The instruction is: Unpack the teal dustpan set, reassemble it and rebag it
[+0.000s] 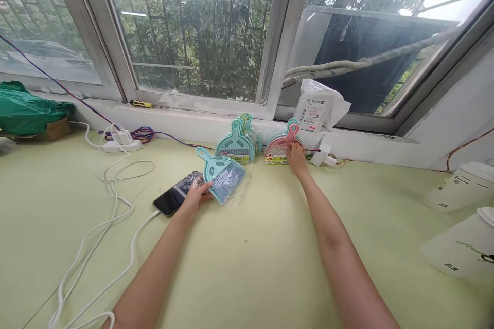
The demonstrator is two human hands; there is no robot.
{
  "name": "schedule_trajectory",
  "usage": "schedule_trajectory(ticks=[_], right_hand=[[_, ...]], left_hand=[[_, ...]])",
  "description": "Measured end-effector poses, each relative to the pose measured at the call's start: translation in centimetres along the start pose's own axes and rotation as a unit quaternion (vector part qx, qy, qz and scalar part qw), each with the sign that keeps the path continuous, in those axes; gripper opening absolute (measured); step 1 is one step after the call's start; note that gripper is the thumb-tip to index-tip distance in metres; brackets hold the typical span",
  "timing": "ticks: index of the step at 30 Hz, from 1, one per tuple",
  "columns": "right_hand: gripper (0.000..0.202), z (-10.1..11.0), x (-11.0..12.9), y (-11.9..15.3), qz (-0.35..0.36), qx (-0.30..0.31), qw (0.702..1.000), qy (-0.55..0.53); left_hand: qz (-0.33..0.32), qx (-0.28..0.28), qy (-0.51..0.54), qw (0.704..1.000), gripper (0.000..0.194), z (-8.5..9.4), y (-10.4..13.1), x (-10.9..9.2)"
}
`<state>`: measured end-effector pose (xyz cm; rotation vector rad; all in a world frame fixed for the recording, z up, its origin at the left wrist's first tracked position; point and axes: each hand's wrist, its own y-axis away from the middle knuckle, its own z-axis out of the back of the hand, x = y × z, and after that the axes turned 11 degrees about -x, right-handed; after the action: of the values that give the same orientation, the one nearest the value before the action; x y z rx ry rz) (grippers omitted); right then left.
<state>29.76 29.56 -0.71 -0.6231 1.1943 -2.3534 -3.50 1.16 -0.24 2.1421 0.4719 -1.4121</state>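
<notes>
My left hand [198, 193] rests on a teal mini dustpan-and-brush set [222, 174] in clear wrap, lying flat on the pale green table [247, 257]. Its fingers grip the set's near left edge, beside a black phone [175, 198]. My right hand [296, 158] reaches to the wall and touches a pink dustpan set [281, 145] that leans upright against the sill. A stack of several teal sets [238, 143] leans against the sill between the two hands.
White charging cables [111, 200] loop over the left of the table from a power strip [122, 143]. A white labelled bag [318, 105] sits on the sill. A green plastic bag [27, 108] lies far left. White plastic containers [459, 193] stand at the right edge.
</notes>
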Motion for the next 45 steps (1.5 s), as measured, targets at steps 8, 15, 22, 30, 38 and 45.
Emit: schedule_trajectory(ticks=[8, 15, 22, 30, 38, 45], right_hand=[[0.033, 0.6, 0.8, -0.7, 0.021, 0.005, 0.999, 0.033], [0.031, 2.2, 2.3, 2.4, 0.058, -0.035, 0.993, 0.094], [0.031, 3.6, 4.2, 3.1, 0.014, -0.055, 0.997, 0.042], [0.038, 10.0, 14.8, 8.5, -0.216, -0.003, 0.932, -0.293], [0.042, 16.5, 20.6, 11.8, -0.456, 0.143, 0.767, -0.429], [0.041, 20.6, 19.3, 11.9, -0.476, 0.177, 0.740, -0.441]], left_hand=[[-0.007, 0.011, -0.002, 1.000, 0.050, 0.2, -0.3, 0.3], [-0.001, 0.003, -0.005, 1.000, 0.051, 0.0, 0.3, -0.1], [-0.005, 0.018, 0.008, 1.000, 0.051, 0.1, 0.9, -0.5], [-0.006, 0.109, 0.062, 0.992, 0.050, -0.5, 2.1, -0.4], [0.007, 0.224, 0.036, 0.974, 0.065, -2.6, 6.4, -0.3], [-0.005, 0.254, 0.029, 0.967, 0.074, -3.5, 8.6, 0.0]])
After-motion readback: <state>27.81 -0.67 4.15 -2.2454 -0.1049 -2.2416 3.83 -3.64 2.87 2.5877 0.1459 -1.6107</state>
